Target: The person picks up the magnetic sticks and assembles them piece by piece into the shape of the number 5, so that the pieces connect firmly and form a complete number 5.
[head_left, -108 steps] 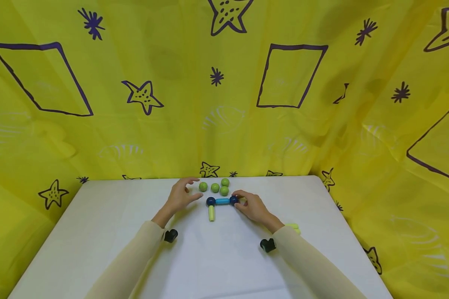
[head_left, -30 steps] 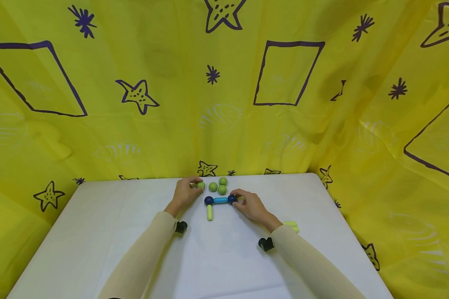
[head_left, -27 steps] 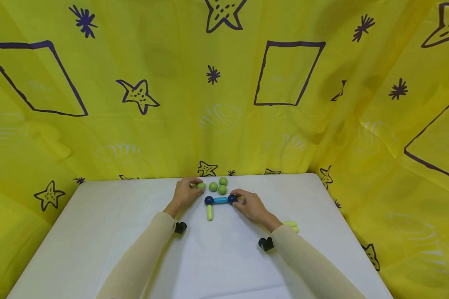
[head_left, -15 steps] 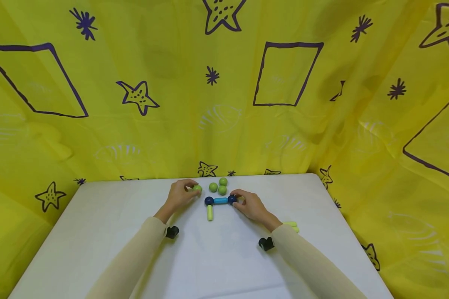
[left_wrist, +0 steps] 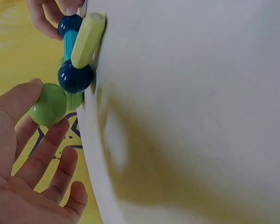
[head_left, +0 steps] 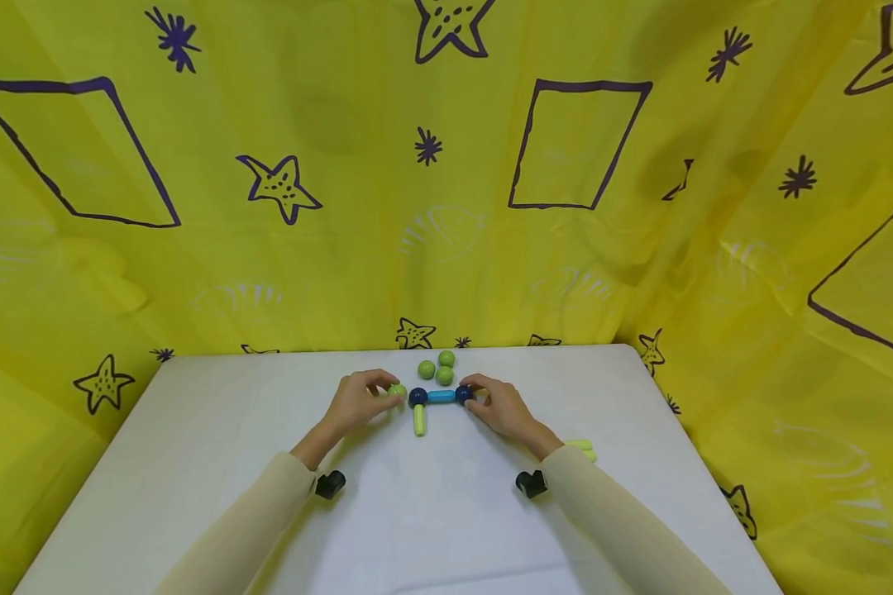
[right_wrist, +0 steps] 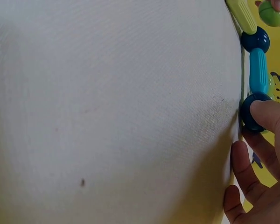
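1. White tabletop (head_left: 432,529) is filling the lower head view; a faint crease is running across near the bottom of that view, and a dark speck (right_wrist: 82,182) is showing in the right wrist view.
2. Yellow curtain (head_left: 342,273) is hanging behind and along both sides, carrying dark starfish, spiky bursts, four-sided outlines and pale fish.
3. Left hand (head_left: 357,402) is pinching a green ball (left_wrist: 48,105) between thumb and fingers. Ball is sitting just left of the left navy ball (head_left: 417,397); right wrist view is showing a gap between them.
4. Right hand (head_left: 502,406) is gripping the right navy ball (head_left: 465,395) with thumb and fingers.
5. Blue rod (head_left: 441,397) is joining the two navy balls, lying crosswise toward the tabletop's far edge.
6. Pale yellow-green rod (head_left: 419,420) is pointing from the left navy ball toward the person.
7. Three loose green balls (head_left: 445,375) are lying clustered just beyond the blue rod.
8. Spare yellow-green rods (head_left: 580,448) are lying right of the right wrist, partly hidden by the sleeve (head_left: 625,512).
9. Both wrists are wearing black devices (head_left: 331,484).
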{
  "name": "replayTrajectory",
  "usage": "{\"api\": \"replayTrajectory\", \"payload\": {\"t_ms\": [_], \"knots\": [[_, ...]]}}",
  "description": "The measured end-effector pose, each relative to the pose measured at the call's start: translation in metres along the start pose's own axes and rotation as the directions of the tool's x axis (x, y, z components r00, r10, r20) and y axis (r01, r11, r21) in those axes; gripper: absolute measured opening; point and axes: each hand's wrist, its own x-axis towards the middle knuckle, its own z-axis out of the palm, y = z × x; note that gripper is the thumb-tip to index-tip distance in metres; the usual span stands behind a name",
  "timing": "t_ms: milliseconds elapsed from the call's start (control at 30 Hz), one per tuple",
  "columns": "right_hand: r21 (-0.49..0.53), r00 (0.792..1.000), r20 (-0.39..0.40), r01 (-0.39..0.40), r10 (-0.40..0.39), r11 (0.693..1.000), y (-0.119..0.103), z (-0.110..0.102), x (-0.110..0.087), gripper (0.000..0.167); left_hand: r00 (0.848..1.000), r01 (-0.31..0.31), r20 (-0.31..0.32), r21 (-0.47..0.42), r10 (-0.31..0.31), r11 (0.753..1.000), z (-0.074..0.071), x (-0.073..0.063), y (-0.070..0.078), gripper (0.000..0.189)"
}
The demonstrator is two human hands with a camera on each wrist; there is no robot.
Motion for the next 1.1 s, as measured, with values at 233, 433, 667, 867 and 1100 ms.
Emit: {"api": "replayTrajectory", "payload": {"t_ms": [233, 433, 667, 867, 1100], "knots": [[-0.002, 1.0, -0.003, 0.006, -0.006, 1.0, 0.0, 0.001, 0.0, 0.034, 0.999, -0.047, 0.012, -0.026, 0.047, 0.999, 0.004, -0.014, 0.004, 0.022], [-0.004, 1.0, -0.006, 0.009, -0.009, 1.0, -0.001, 0.001, -0.001, 0.034, 0.998, -0.059, 0.015, -0.026, 0.06, 0.998, 0.009, -0.02, 0.001, 0.021], [-0.008, 1.0, -0.009, 0.003, -0.003, 1.0, -0.002, 0.0, 0.0, 0.035, 0.997, -0.072, 0.022, -0.039, 0.073, 0.997, 0.012, -0.03, 0.003, 0.02], [0.009, 1.0, -0.013, -0.009, 0.009, 1.0, -0.002, 0.001, -0.001, 0.035, 0.996, -0.08, 0.045, -0.053, 0.082, 0.995, 0.018, -0.039, 0.009, 0.02], [0.007, 1.0, -0.013, -0.001, 0.001, 1.0, -0.002, 0.001, 0.0, 0.034, 0.995, -0.065, 0.071, -0.077, 0.07, 0.995, 0.029, -0.049, 0.013, 0.021]]}}
